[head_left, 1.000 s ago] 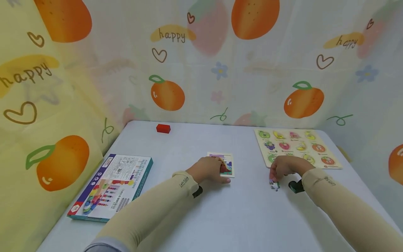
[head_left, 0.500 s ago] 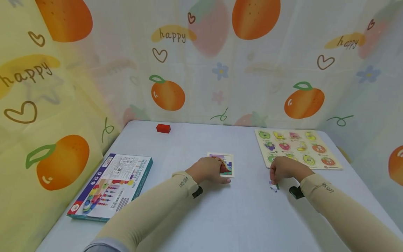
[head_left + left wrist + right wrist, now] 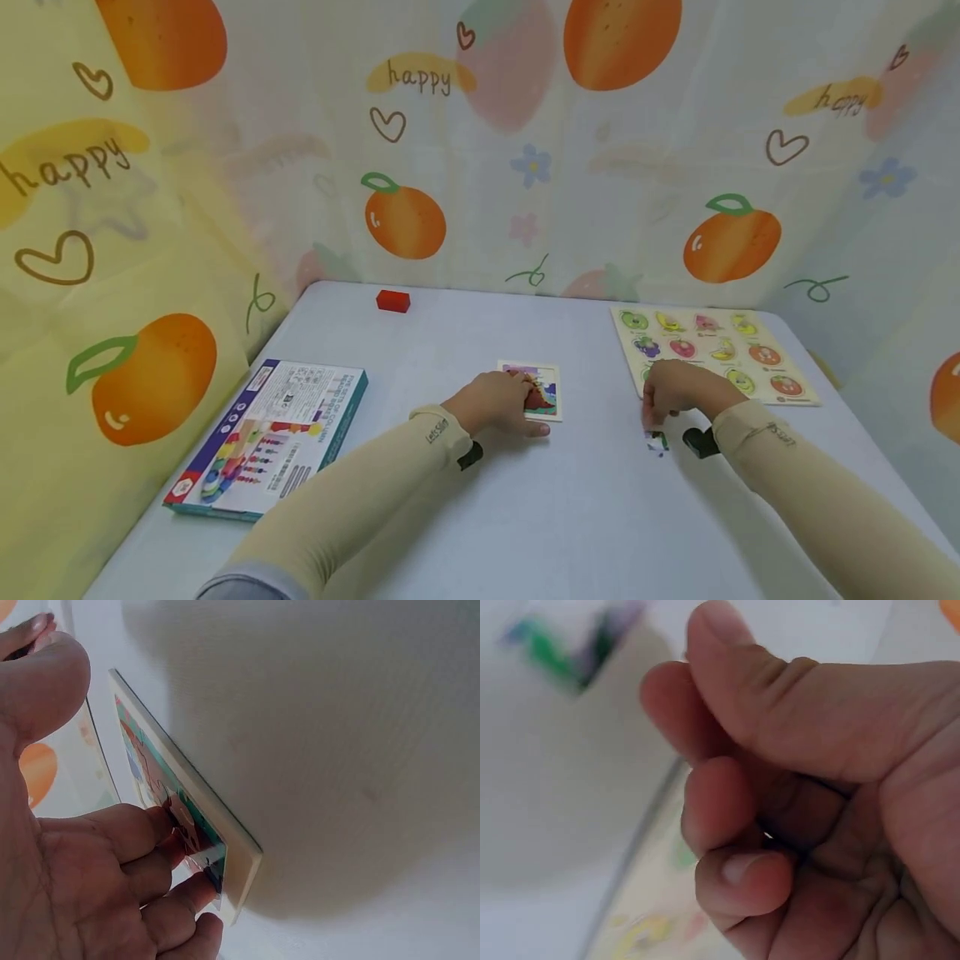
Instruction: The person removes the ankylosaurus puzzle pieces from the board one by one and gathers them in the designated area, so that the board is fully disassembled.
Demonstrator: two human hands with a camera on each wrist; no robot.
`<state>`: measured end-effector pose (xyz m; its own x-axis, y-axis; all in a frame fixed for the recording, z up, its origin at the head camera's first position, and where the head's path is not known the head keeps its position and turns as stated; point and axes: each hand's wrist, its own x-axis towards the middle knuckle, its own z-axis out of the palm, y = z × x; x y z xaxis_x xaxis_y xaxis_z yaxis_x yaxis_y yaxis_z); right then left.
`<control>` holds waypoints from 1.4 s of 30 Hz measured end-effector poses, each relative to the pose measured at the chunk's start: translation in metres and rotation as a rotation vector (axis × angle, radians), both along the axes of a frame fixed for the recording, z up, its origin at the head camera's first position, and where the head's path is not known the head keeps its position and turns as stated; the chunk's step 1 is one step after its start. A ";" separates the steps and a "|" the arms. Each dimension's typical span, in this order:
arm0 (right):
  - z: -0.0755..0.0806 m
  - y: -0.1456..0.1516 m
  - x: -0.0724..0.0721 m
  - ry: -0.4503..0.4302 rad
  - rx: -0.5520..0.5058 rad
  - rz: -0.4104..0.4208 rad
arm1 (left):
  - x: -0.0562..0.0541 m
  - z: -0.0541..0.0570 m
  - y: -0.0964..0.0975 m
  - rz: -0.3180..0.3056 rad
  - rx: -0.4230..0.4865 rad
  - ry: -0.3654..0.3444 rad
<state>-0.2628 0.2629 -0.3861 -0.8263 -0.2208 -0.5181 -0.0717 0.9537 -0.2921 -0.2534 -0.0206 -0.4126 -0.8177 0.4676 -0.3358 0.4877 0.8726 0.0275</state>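
My left hand (image 3: 495,402) rests on a small framed jigsaw puzzle (image 3: 546,398) with a dinosaur picture. In the left wrist view its bent fingertips touch the picture inside the pale frame (image 3: 244,874), while the thumb (image 3: 49,690) stays off it. To the right, my right hand (image 3: 681,390) is low over the table, right by a few small puzzle pieces (image 3: 657,445) in white, green and purple. The right wrist view shows its fingers curled, the thumb (image 3: 720,637) against the index finger and nothing visible between them. Blurred pieces (image 3: 570,652) lie apart from these fingertips.
A fruit picture board (image 3: 720,354) lies at the back right, partly behind my right hand. On the left is a flat toy box (image 3: 277,437), with a red block (image 3: 393,301) near the table's far edge. Patterned cloth (image 3: 480,150) encloses the table.
The right hand has made small shifts over the pieces, which show a little differently beneath its fingertips. The left hand stays on the puzzle. The head view has tilted slightly.
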 end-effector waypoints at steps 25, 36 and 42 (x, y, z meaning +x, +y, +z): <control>-0.017 -0.118 -0.034 0.277 0.031 0.206 | 0.001 -0.005 -0.003 -0.036 0.015 0.023; -0.018 -0.119 -0.041 0.302 0.028 0.208 | 0.004 0.001 0.002 -0.035 -0.020 0.004; -0.016 -0.124 -0.042 0.279 0.043 0.208 | 0.008 -0.001 0.003 -0.073 -0.029 -0.088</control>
